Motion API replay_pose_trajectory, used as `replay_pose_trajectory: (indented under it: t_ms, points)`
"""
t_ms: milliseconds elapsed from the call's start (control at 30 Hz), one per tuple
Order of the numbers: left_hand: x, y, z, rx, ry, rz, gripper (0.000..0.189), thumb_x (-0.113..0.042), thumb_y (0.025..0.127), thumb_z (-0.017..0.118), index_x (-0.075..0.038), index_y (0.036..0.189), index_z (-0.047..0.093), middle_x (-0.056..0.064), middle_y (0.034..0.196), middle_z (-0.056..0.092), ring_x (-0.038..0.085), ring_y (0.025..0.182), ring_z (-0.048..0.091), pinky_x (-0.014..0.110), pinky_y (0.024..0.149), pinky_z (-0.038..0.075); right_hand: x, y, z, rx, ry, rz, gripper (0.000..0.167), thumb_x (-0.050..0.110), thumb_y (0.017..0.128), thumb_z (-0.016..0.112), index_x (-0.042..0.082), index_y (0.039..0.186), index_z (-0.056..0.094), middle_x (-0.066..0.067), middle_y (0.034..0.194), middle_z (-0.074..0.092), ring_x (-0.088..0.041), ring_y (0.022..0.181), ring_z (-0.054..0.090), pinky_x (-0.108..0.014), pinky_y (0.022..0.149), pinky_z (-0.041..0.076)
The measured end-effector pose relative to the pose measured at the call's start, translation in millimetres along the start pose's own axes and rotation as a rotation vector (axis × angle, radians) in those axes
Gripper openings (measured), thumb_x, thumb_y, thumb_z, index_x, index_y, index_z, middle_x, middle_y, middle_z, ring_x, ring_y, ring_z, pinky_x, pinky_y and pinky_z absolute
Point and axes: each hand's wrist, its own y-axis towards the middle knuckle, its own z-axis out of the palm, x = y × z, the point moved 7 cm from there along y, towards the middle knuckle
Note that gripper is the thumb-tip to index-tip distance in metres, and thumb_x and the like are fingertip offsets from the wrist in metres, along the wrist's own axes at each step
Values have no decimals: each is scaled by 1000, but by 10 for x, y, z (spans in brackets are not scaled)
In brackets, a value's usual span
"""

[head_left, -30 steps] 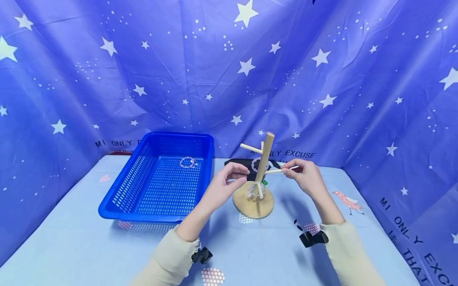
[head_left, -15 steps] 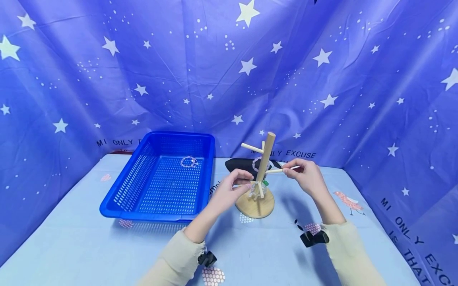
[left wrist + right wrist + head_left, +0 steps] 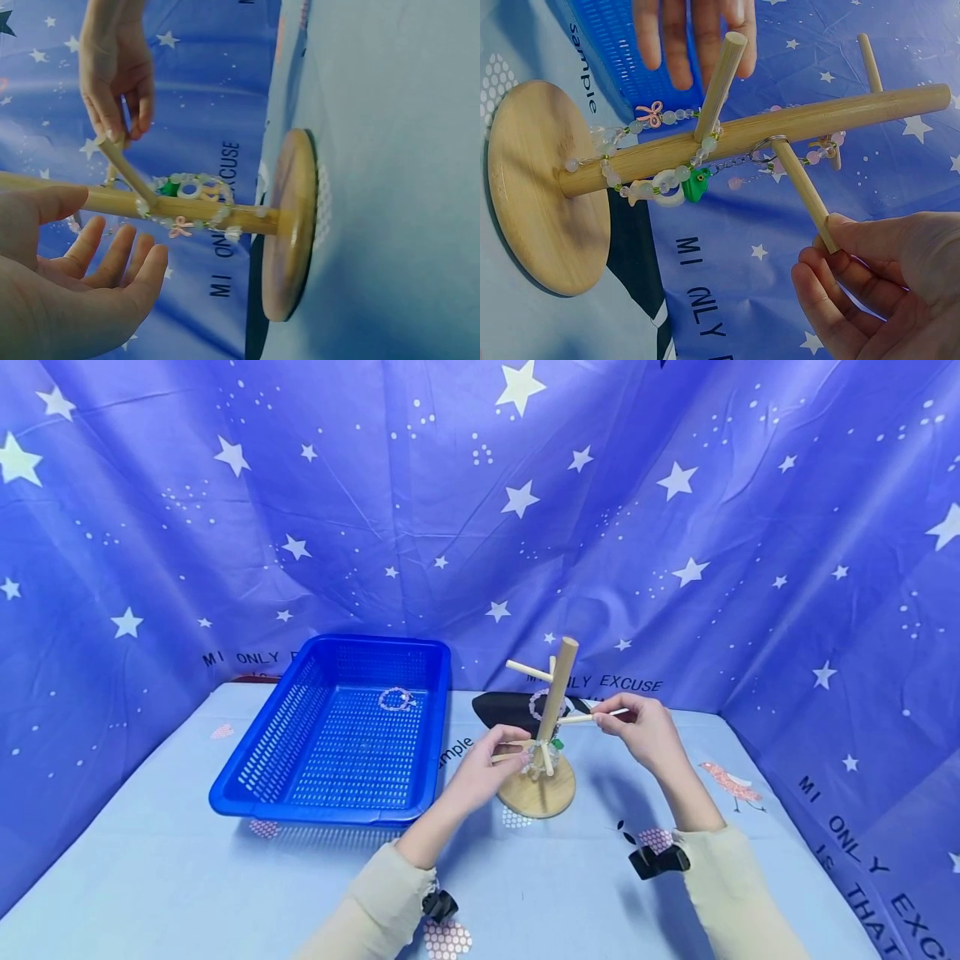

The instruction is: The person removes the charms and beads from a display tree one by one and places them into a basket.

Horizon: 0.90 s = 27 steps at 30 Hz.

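A wooden peg stand rises from a round base. My right hand pinches the end of one peg between thumb and fingers. From that peg a keychain with a green charm hangs by its metal ring. A clear beaded bracelet with a pink bow loops over the front lower peg and around the post. A pink beaded bracelet hangs behind the post. My left hand is at the stand's left side, fingers spread and loosely bent, holding nothing; whether it touches the stand is unclear.
A blue plastic basket stands left of the stand, with another pink beaded bracelet inside. A light blue patterned cloth covers the table. Behind hangs a blue star-printed curtain.
My left hand has moved right and slightly down, closer to the stand's lower part. My right hand has stayed on the peg end.
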Motion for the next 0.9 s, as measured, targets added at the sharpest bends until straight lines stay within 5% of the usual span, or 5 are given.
replay_pose_trajectory:
  t_ms: [567, 900]
  points:
    - [193, 27, 100, 25, 10, -37, 40, -7, 95, 62, 1, 133, 53, 24, 139, 56, 43, 127, 56, 49, 107, 48, -9, 10, 8, -2, 7, -14, 16, 13, 94, 68, 1, 104, 73, -20, 102, 73, -10, 76, 62, -25, 63, 45]
    - [261, 62, 152, 26, 5, -37, 41, -5, 92, 64, 3, 130, 52, 24, 127, 60, 38, 119, 59, 47, 107, 48, -10, -3, 11, 1, 13, 7, 16, 13, 95, 67, 2, 105, 73, -20, 103, 73, -12, 77, 63, -26, 64, 44]
